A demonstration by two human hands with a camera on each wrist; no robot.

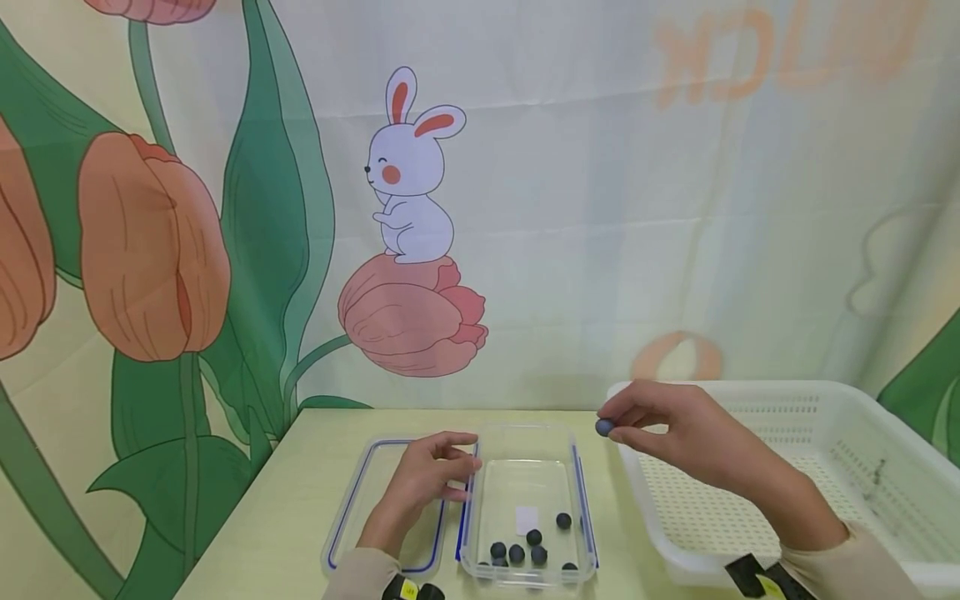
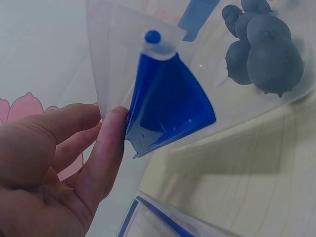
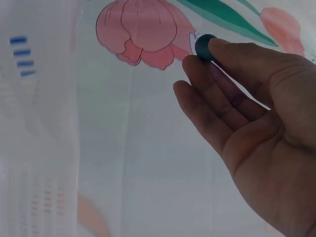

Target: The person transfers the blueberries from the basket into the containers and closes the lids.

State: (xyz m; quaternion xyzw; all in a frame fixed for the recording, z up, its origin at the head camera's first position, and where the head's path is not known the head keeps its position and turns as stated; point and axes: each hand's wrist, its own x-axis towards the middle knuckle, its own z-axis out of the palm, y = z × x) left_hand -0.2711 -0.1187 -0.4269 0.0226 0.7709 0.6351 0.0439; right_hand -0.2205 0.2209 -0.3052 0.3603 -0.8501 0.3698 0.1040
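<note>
My right hand (image 1: 611,423) hovers above the table between a clear container (image 1: 480,533) and a white basket, pinching a dark blue berry (image 1: 604,427) between thumb and forefinger. The right wrist view shows that same berry (image 3: 204,46) at the fingertips of my right hand (image 3: 200,57). My left hand (image 1: 461,462) rests beside the container's left wall. Its loosely curled fingers (image 2: 111,143) touch the container's blue clasp (image 2: 168,108). Several dark berries (image 1: 517,552) lie in the near end of the container, and they appear close up as berries (image 2: 269,52) in the left wrist view.
The container's clear lid (image 1: 360,500) with a blue seal lies flat on the table under my left forearm. A white perforated basket (image 1: 825,400) fills the right side. The pale yellow table (image 1: 285,517) ends at a printed curtain with tulips and a rabbit.
</note>
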